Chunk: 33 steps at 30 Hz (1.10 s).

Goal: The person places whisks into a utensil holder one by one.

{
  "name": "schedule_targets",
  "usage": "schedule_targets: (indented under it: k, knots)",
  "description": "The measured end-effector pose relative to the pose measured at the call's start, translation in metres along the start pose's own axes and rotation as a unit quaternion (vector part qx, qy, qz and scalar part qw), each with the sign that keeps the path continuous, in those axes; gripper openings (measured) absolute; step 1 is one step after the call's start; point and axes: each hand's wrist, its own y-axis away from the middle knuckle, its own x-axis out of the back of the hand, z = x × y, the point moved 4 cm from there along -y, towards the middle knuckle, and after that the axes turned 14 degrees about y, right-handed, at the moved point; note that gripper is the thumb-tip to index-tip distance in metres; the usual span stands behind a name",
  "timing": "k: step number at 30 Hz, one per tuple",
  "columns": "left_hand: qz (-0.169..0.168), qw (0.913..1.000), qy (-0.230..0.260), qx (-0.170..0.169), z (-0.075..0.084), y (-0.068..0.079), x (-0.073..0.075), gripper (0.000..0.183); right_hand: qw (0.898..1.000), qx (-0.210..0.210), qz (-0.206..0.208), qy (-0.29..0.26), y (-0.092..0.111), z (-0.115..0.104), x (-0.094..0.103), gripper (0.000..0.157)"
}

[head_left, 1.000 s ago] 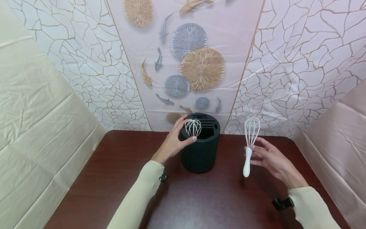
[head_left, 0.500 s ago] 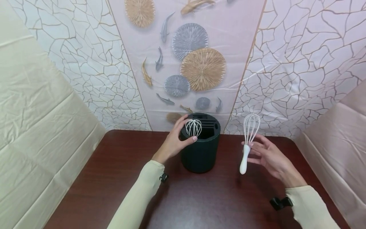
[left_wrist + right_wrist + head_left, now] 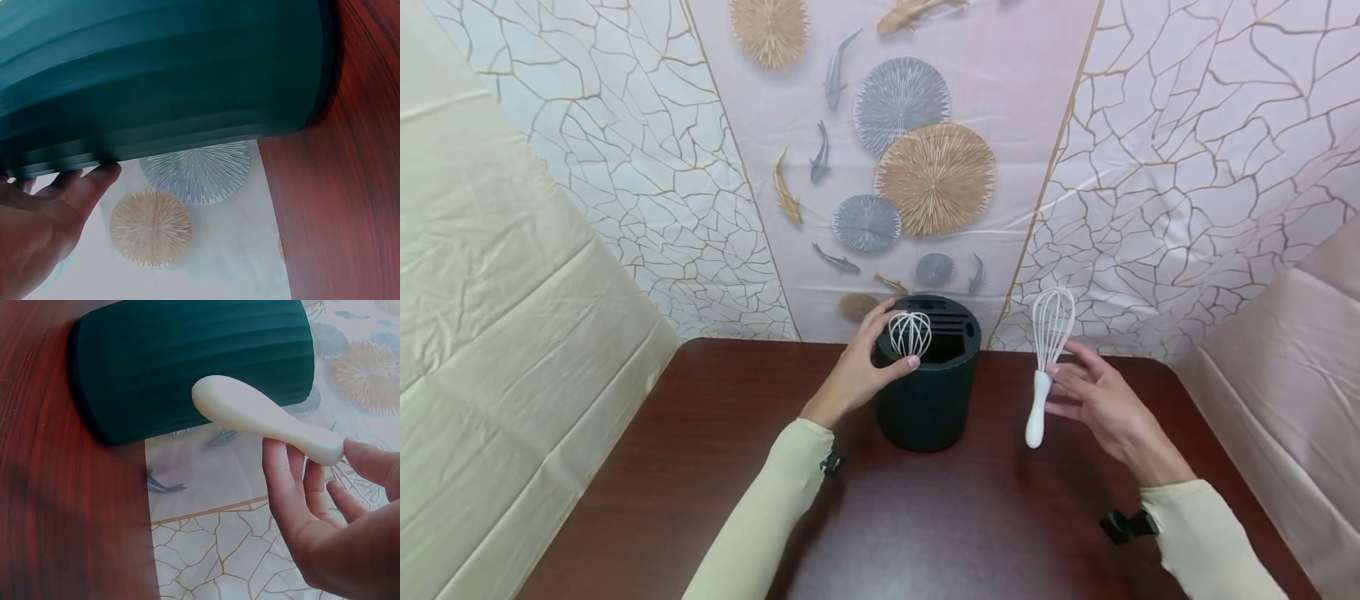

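A dark green ribbed utensil holder [image 3: 925, 408] with a slotted black top stands upright at the back of the table. The wire head of one white whisk [image 3: 910, 335] rises out of its wide opening. My left hand [image 3: 857, 367] holds the holder's left side near the rim, thumb at the front and fingers towards the back; in the left wrist view its fingertips [image 3: 111, 170] touch the ribbed wall. To the right of the holder, my right hand [image 3: 1101, 404] pinches a second white whisk [image 3: 1039, 408] near the top of its handle, wires up and handle hanging down above the table.
The dark red-brown table [image 3: 880, 533] ends at a patterned cloth backdrop [image 3: 1150, 183] right behind the holder. Beige cloth walls [image 3: 497, 333] slope up on both sides. A black wrist camera [image 3: 1123, 527] sits on the right wrist.
My right hand has brought its whisk a little left and upward, towards the holder, and the whisk's handle stands more upright. My left hand stays on the holder.
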Motion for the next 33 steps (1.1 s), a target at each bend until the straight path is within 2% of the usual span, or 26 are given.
schedule_targets:
  k: [8,15,25,33]
  knots:
    - [-0.001,1.0000,-0.007,-0.002,-0.001,0.000,-0.002,0.075,0.999,0.006,0.018,0.031,-0.001,-0.008,-0.006,0.049]
    - [-0.001,1.0000,-0.007,-0.001,-0.001,0.000,-0.002,0.076,0.999,0.010,0.024,0.025,-0.003,-0.015,-0.007,0.040]
    - [0.001,1.0000,-0.006,0.004,-0.001,-0.001,-0.001,0.076,0.999,0.029,0.024,0.020,-0.006,-0.031,-0.012,0.036]
    - [0.004,1.0000,-0.003,0.006,-0.001,0.000,0.000,0.074,0.997,0.035,0.018,0.073,-0.010,-0.050,-0.019,0.062]
